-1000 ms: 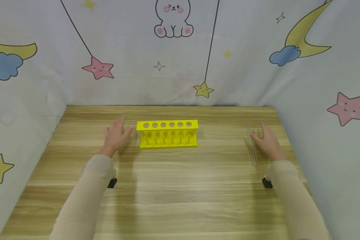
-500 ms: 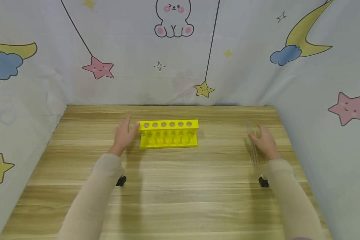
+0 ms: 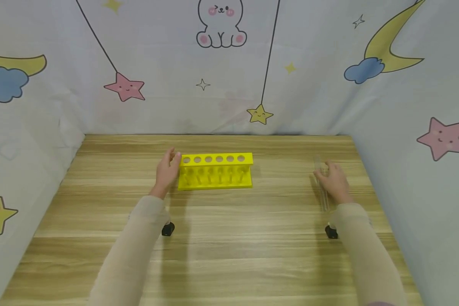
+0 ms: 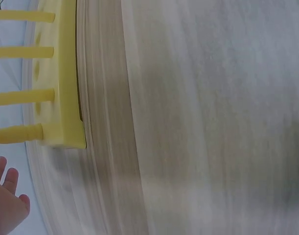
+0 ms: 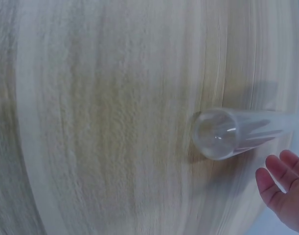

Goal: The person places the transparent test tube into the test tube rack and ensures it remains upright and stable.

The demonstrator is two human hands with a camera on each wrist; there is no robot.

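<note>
A bright yellow test tube rack point(image 3: 214, 163), with a row of holes along its top, stands near the back of the table. At its left end is my left hand point(image 3: 167, 172), the thumb right at the top corner and the fingers loosely bent. The left wrist view shows that hand point(image 4: 7, 205) just beyond the end of the rack point(image 4: 68, 98). On the right, a clear test tube point(image 3: 324, 202) lies with its round end away. My right hand point(image 3: 335, 182) hovers over it, thumb and forefinger apart on either side. In the right wrist view several fingers stand off the tube point(image 5: 257, 128).
The wood-grain table point(image 3: 229, 246) reaches back to a white curtain point(image 3: 168, 63) printed with stars and moons. More of this cloth hangs along the left and right sides. A small black device point(image 3: 168, 229) sits at each wrist.
My left hand has moved right, up to the rack's end. My right hand has shifted slightly left over the test tube, its thumb and forefinger drawing closer. Rack and tube have not moved.
</note>
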